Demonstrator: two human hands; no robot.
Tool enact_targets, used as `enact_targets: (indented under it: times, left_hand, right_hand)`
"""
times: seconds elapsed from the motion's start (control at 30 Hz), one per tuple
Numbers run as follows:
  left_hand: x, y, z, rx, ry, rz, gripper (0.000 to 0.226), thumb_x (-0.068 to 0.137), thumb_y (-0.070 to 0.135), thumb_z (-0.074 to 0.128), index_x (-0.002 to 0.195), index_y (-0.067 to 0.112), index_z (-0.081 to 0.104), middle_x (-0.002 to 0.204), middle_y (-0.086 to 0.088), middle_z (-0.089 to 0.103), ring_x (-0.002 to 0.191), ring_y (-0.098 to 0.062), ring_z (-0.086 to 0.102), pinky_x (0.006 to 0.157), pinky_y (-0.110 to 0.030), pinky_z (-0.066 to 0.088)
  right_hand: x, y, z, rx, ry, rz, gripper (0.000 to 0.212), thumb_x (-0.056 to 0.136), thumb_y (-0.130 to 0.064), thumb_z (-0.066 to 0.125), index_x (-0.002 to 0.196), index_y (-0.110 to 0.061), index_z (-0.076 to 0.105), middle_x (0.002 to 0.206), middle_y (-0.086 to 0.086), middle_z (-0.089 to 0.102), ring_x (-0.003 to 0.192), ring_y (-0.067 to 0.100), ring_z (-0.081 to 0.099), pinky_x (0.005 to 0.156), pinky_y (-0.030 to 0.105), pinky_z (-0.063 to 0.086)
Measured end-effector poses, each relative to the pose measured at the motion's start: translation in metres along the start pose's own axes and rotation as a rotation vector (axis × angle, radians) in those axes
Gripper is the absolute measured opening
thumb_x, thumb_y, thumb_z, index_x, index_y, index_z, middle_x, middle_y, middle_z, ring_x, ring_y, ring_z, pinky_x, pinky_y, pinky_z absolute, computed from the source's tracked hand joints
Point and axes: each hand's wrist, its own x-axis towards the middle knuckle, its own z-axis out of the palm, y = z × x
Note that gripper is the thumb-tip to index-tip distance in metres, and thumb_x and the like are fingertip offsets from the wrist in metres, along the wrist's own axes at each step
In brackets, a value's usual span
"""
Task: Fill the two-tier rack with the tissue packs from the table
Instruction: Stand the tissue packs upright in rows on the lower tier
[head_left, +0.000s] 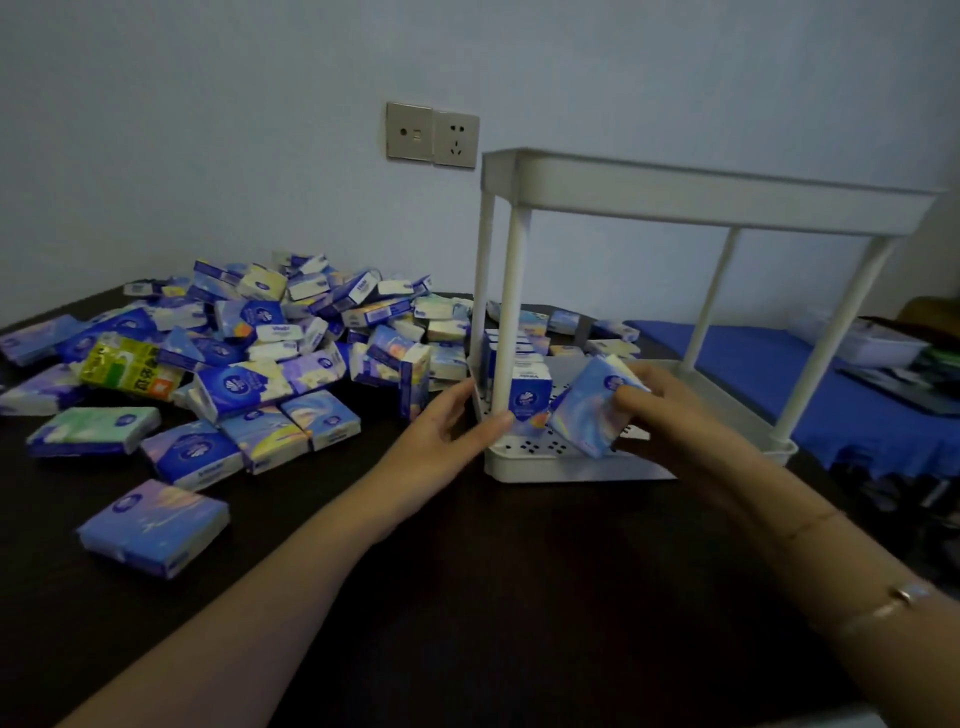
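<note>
A white two-tier rack (696, 192) stands on the dark table at centre right. Several tissue packs (524, 358) stand upright in a row along the left of its lower tier. My right hand (670, 415) grips a blue tissue pack (589, 408), tilted, just above the perforated lower tier. My left hand (452, 421) rests against the rack's front left corner, thumb by the front post, holding nothing. A large heap of blue, white and purple tissue packs (249, 353) covers the table to the left.
One loose pack (153, 525) lies alone near the front left. A yellow-green pack (127, 366) sits in the heap. A wall socket (431, 135) is behind. Blue cloth (857, 405) with a tray of items lies to the right.
</note>
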Motion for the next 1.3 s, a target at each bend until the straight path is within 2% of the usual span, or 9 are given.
enact_targets:
  times: [0.17,0.33,0.47,0.6,0.77,0.97,1.07,1.17,1.3]
  left_hand:
    - [0.006,0.0,0.01,0.179,-0.045,0.012,0.088,0.073,0.033,0.078,0.146,0.033,0.029,0.136,0.023,0.039,0.122,0.007,0.033,0.095,-0.009,0.029]
    - [0.021,-0.003,0.023,0.101,-0.023,0.003,0.067,0.079,0.014,0.075,0.135,0.03,0.041,0.119,0.018,0.056,0.102,0.01,0.053,0.074,-0.002,0.044]
    - [0.027,-0.009,0.035,0.105,0.046,0.015,0.061,0.081,0.007,0.071,0.132,0.028,0.045,0.119,0.011,0.061,0.096,0.01,0.056,0.077,-0.004,0.047]
    - [0.027,-0.01,0.035,0.11,0.095,0.009,0.053,0.086,0.007,0.063,0.135,0.02,0.049,0.125,0.006,0.06,0.105,0.0,0.058,0.086,-0.011,0.046]
    - [0.026,-0.009,0.036,0.126,0.104,-0.015,0.054,0.087,0.005,0.059,0.138,0.017,0.046,0.13,0.002,0.058,0.114,-0.009,0.056,0.095,-0.023,0.043]
    - [0.018,-0.001,0.031,0.098,0.054,-0.009,0.061,0.088,0.002,0.055,0.143,0.024,0.039,0.132,0.012,0.053,0.104,0.007,0.052,0.078,-0.004,0.044]
    - [0.014,0.007,0.023,0.119,0.126,-0.003,0.063,0.09,0.003,0.053,0.142,0.032,0.032,0.128,0.022,0.045,0.107,0.011,0.044,0.078,0.003,0.036]
    - [0.008,0.011,0.008,0.214,0.25,-0.015,0.06,0.09,0.008,0.053,0.145,0.022,0.034,0.146,0.007,0.039,0.131,-0.005,0.038,0.098,-0.015,0.03]
    - [-0.001,0.019,-0.019,0.343,0.343,-0.02,0.053,0.088,0.009,0.055,0.139,0.017,0.043,0.143,-0.001,0.046,0.129,-0.012,0.044,0.1,-0.022,0.033]
  right_hand:
    - [0.022,0.001,0.007,-0.188,-0.109,-0.058,0.051,0.084,-0.008,0.062,0.129,-0.024,0.042,0.119,0.008,0.055,0.105,0.02,0.06,0.09,0.037,0.053]
    - [0.034,-0.002,0.017,-0.455,-0.268,-0.092,0.072,0.079,-0.021,0.067,0.139,-0.036,0.032,0.138,0.001,0.04,0.113,0.016,0.053,0.094,0.036,0.05]
    - [0.035,0.004,0.026,-0.391,-0.349,-0.057,0.08,0.089,-0.006,0.057,0.15,-0.024,0.007,0.13,-0.005,0.042,0.096,0.001,0.053,0.071,0.01,0.049]
    - [0.034,0.007,0.029,-0.286,-0.339,-0.077,0.075,0.09,0.002,0.051,0.147,-0.027,0.011,0.114,-0.015,0.046,0.088,-0.006,0.051,0.063,0.002,0.047]
    - [0.035,0.007,0.035,-0.342,-0.339,-0.094,0.08,0.086,-0.001,0.057,0.147,-0.026,0.011,0.127,-0.011,0.041,0.11,0.004,0.048,0.093,0.018,0.04]
    - [0.023,0.008,0.035,-0.446,-0.194,-0.085,0.086,0.086,-0.011,0.062,0.147,-0.019,0.001,0.143,0.007,0.043,0.112,0.01,0.049,0.098,0.024,0.039]
    - [0.008,0.008,0.033,-0.478,0.008,-0.235,0.076,0.085,-0.013,0.065,0.144,-0.02,0.017,0.146,0.0,0.036,0.113,0.004,0.04,0.092,0.016,0.033]
    - [-0.007,0.012,0.037,-0.574,0.182,-0.43,0.051,0.084,-0.014,0.061,0.129,-0.024,0.038,0.134,-0.006,0.042,0.11,0.003,0.042,0.082,0.011,0.033]
    - [-0.025,0.007,0.063,-0.636,0.181,-0.685,0.027,0.079,0.0,0.056,0.098,-0.02,0.054,0.101,-0.005,0.048,0.1,0.009,0.044,0.083,0.016,0.037]
